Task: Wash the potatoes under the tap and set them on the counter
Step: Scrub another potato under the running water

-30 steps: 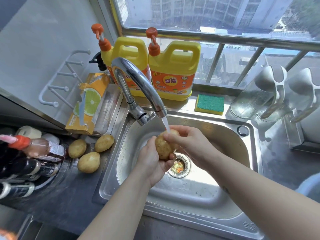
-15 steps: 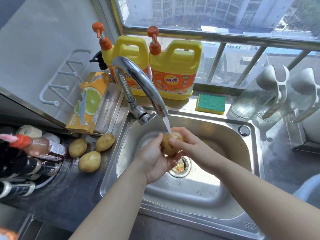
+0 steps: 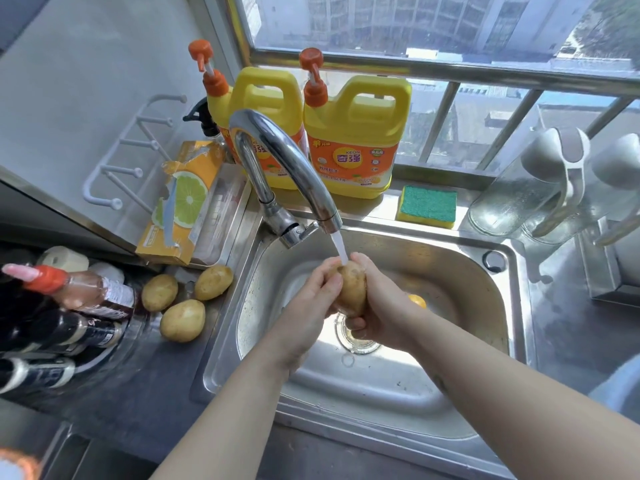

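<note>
A brown potato (image 3: 352, 287) is under the running stream from the chrome tap (image 3: 294, 174), above the steel sink (image 3: 498, 306). My left hand (image 3: 308, 313) grips it from the left and my right hand (image 3: 384, 306) wraps it from the right, so both hold the same potato. Three more potatoes lie on the dark counter (image 3: 138, 386) left of the sink: one at the back left (image 3: 159, 292), one at the back right (image 3: 213, 282) and one in front (image 3: 182, 320). A small orange-yellow thing (image 3: 417, 301) shows in the sink behind my right wrist.
Two yellow detergent jugs (image 3: 353, 147) stand behind the tap. A green-and-yellow sponge (image 3: 427, 206) lies on the sill. An orange citrus-print box (image 3: 180, 206) sits left of the tap. Sauce bottles (image 3: 69, 306) crowd the counter's left. Clear glass jars (image 3: 526, 188) stand at right.
The potato has been turned in my hands under the stream, from lying across to standing more on end. My right hand now wraps lower around it.
</note>
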Motion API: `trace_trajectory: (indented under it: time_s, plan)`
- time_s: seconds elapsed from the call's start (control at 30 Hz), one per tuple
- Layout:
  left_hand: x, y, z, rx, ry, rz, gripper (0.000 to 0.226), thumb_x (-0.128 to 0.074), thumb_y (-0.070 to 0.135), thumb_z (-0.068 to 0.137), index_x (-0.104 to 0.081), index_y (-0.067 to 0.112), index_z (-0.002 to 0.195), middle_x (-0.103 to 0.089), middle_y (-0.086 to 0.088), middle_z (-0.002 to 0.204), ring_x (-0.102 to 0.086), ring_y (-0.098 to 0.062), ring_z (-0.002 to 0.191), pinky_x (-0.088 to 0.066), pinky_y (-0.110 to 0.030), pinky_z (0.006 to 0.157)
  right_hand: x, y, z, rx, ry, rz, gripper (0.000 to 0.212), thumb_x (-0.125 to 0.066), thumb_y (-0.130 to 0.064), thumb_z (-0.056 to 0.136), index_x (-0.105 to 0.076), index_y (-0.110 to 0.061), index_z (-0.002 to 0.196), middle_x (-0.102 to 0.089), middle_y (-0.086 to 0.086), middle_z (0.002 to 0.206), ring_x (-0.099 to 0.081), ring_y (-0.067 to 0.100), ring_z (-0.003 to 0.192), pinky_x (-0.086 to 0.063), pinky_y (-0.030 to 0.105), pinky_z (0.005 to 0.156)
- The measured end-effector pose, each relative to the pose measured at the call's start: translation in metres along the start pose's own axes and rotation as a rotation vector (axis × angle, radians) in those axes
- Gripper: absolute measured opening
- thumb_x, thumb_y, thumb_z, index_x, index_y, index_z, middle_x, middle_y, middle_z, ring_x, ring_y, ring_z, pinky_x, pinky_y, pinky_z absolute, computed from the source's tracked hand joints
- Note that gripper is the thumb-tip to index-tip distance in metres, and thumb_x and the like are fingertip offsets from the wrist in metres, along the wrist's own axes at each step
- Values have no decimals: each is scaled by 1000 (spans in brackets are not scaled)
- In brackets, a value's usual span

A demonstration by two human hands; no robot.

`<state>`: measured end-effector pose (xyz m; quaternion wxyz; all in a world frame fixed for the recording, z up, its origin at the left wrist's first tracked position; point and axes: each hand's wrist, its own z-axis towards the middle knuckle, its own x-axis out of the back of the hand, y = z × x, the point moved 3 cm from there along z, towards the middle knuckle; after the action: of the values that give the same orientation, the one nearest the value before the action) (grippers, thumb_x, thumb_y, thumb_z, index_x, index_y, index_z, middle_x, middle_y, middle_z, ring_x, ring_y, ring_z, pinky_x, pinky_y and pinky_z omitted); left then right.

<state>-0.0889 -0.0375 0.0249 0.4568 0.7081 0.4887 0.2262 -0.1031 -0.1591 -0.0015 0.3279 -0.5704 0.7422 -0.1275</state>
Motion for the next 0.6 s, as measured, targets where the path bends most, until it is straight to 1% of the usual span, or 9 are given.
trace_trajectory:
  time_s: [0.07,0.13,0.2,0.27,0.3,0.4,0.47,0.53,0.6]
  plan:
    - [-7,0,6,3,45,-135,28,-48,36,104,-58,25,127,-66,5,118,-62,-8,102,-45,-26,92,-1,0,2,18,41,-16,58,-35,-72,93,-61,-21,101,-50,13,77,-32,15,46,-27,23,42]
    - [-15,1,11,48,76,-296,20,-44,29,105,-62,22,108,-67,3,96,-63,-8,81,-48,-26,72,2,3,5,28,85,-58,57,-36,-72,92,-59,-20,94,-49,13,75,-33,15,46,-27,23,43]
    - [-20,1,16,118,117,-444,19,-47,28,104,-64,18,103,-66,-4,91,-64,-14,74,-49,-27,60,4,5,4,18,122,-82,56,-37,-73,91,-56,-20,90,-43,8,66,-32,14,45,-27,23,43]
    - [-21,-2,19,179,135,-549,22,-49,27,103,-65,14,106,-68,-9,95,-66,-20,77,-51,-29,59,7,5,3,-6,126,-63,53,-38,-71,92,-56,-21,88,-39,4,60,-29,13,44,-24,22,43]
    - [-21,-3,19,191,124,-585,23,-48,27,103,-67,13,107,-69,-10,98,-67,-21,81,-52,-31,63,8,4,1,-16,119,-43,49,-38,-69,93,-57,-24,86,-40,2,57,-28,13,44,-22,22,44]
    - [-22,-5,16,150,34,-622,31,-40,25,106,-66,13,118,-73,-6,111,-68,-19,98,-50,-37,87,8,1,-2,-34,75,4,44,-35,-67,95,-56,-30,87,-42,-2,54,-25,12,45,-19,21,44]
    - [-21,-4,14,107,4,-598,33,-37,24,106,-64,13,122,-73,-4,114,-66,-18,104,-47,-38,92,7,0,-3,-32,88,-18,45,-34,-68,95,-55,-29,89,-42,-2,56,-26,11,44,-21,20,43]
    - [-20,-4,16,94,13,-555,29,-42,24,105,-65,12,118,-70,-8,111,-65,-20,100,-48,-38,86,5,-1,-1,-5,139,-59,50,-34,-70,94,-56,-26,89,-39,1,57,-28,12,43,-23,21,43]
    - [-19,-4,21,115,51,-537,20,-49,23,102,-64,12,109,-67,-10,100,-66,-19,85,-52,-31,68,4,-1,-1,44,193,-108,55,-36,-69,94,-54,-18,82,-36,2,55,-29,13,43,-22,23,45]
